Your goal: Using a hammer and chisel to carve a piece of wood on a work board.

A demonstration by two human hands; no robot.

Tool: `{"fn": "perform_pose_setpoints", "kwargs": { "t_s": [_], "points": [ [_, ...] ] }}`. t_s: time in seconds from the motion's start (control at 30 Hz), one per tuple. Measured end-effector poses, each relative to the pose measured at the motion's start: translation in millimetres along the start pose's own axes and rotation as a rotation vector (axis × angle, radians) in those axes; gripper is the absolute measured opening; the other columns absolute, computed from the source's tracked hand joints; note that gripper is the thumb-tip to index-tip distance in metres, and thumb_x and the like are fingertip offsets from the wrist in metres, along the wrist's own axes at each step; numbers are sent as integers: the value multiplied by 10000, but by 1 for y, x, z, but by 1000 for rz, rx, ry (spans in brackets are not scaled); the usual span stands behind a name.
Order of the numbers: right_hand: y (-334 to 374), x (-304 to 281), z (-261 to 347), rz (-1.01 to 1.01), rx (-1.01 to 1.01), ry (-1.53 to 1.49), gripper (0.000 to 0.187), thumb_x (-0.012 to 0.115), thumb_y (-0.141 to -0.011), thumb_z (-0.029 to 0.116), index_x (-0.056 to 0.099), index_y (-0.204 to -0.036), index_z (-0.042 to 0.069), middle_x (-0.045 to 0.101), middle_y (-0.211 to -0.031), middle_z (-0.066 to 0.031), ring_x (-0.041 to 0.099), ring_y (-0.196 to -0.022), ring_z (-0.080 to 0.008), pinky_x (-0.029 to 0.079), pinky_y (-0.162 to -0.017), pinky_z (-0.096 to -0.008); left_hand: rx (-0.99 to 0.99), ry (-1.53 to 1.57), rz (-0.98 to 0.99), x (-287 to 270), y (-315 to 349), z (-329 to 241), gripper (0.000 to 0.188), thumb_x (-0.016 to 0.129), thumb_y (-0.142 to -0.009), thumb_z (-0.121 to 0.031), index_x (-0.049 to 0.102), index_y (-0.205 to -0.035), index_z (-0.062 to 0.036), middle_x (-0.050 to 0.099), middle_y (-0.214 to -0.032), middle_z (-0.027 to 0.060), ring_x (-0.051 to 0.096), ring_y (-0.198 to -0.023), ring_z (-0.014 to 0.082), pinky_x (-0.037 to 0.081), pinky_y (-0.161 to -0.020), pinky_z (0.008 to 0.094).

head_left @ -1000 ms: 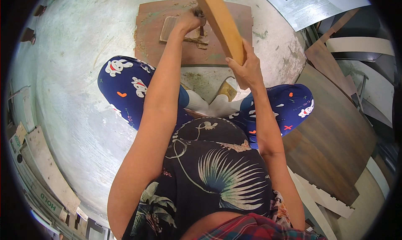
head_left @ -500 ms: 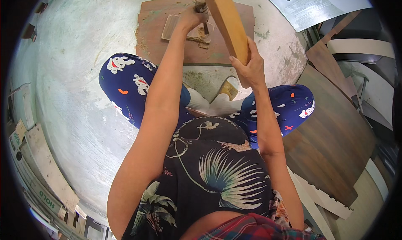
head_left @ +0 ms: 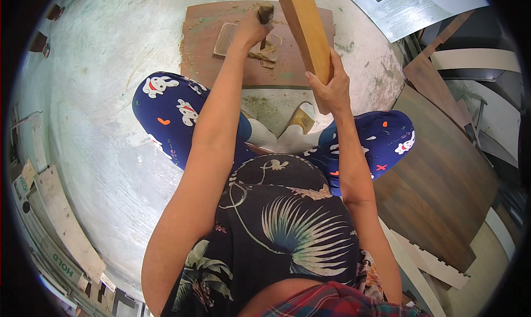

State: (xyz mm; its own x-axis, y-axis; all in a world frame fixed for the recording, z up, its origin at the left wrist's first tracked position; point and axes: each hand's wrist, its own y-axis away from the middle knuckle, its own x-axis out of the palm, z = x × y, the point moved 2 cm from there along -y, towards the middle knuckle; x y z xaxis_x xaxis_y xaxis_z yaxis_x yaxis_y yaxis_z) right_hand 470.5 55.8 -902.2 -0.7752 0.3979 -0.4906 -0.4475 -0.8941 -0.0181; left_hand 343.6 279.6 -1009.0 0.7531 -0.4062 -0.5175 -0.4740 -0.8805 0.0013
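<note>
The left hand (head_left: 252,29), fingers curled, is gripping a chisel-like tool (head_left: 266,9), best held steady over the small board (head_left: 224,38), while the right hand (head_left: 333,90) is clasping a wooden bar (head_left: 305,29).

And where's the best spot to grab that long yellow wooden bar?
Probably the yellow wooden bar is best held by its near end, coming from the right, as the right hand has it. That end looks narrower, so thumb and fingers can go on opposite sides. The bar slants away up and left, and its far end runs out of the picture.
</note>
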Motion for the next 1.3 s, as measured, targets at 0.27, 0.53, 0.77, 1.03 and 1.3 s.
{"fn": "perform_pose_setpoints", "kwargs": {
  "t_s": [0.27,0.53,0.77,1.03,1.3],
  "points": [
    [1,1,-1,2,-25,-8,717,741,-744,238,462,-1376,48,622,-1207,-163,623,-1081,-295,488,-928,-373,42,123,29,11,11,-23,339,756,-780,-206,652,-1055,-36,696,-913,113,656,-843,212,506,-770,355],
    [0,-2,-3,0,-6,11,709,742,-742,239,470,-1370,53,611,-1227,-163,618,-1093,-298,486,-932,-375,13,103,136,36,30,-38,344,749,-792,-130,650,-1112,-50,714,-960,135,682,-878,267,528,-781,361],
    [0,-1,-5,-37,-40,-11,710,750,-734,228,479,-1364,47,604,-1225,-176,608,-1101,-311,480,-944,-375,94,208,-64,25,20,-30,287,712,-787,-87,653,-1062,-30,711,-970,136,683,-862,241,531,-766,355],
    [-5,-1,0,-34,-58,-30,706,757,-736,217,485,-1361,36,607,-1224,-183,608,-1110,-289,479,-950,-367,-44,156,267,47,39,-48,277,691,-790,-83,640,-1058,-35,704,-968,145,676,-870,257,528,-786,363],
    [-5,1,-11,-86,-48,-39,664,753,-752,191,491,-1338,24,613,-1189,-178,614,-1075,-279,480,-934,-365,3,-11,-21,-11,12,-54,371,709,-775,-181,629,-1111,-46,686,-1039,205,639,-982,403,514,-846,449]
  ]
}}
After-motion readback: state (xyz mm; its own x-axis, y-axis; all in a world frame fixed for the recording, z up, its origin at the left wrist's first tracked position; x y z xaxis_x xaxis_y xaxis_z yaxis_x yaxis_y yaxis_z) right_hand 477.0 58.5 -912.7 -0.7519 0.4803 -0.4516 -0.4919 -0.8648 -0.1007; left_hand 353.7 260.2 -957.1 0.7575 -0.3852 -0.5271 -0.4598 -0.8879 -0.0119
